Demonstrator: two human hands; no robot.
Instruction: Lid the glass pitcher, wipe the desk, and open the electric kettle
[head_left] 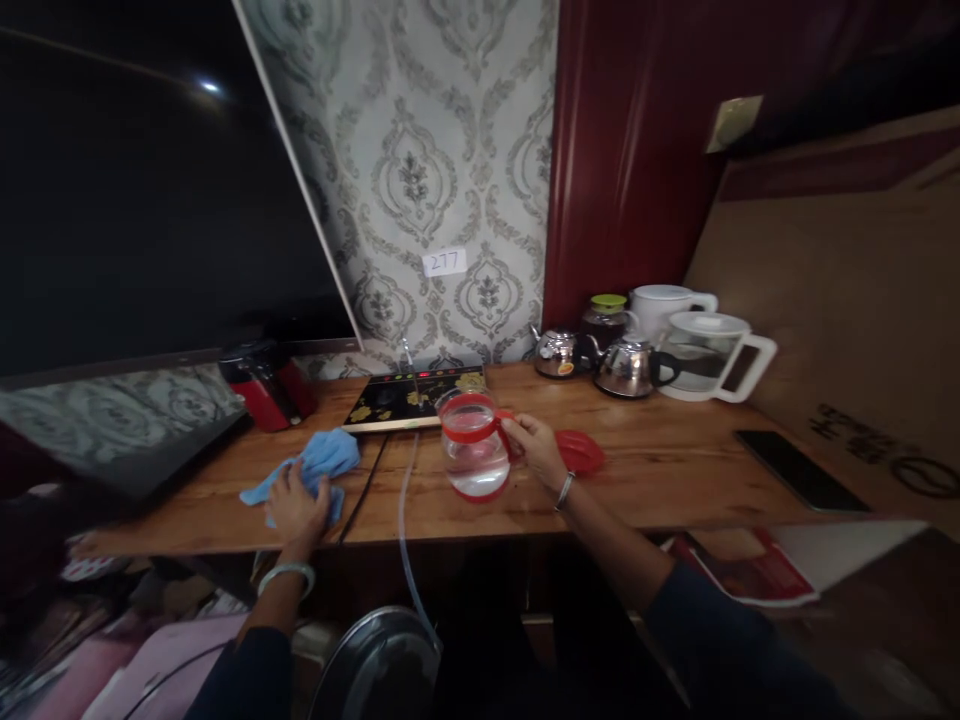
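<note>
Blue cloth (pixel 334 455) lies under the left hand (pixel 296 508), its fingers spread loosely over the folds near the front edge of the counter (pixel 652 470). The right hand (pixel 538 448) curls around the red handle of a clear pitcher (pixel 476 465), just before the cooktop (pixel 397 398).

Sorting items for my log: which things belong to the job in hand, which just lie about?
In use:
glass pitcher, handle in right hand
blue cloth, under left hand
red lid, probably

Apparently lying about:
black phone
two metal teapots
white-handled jug
</note>
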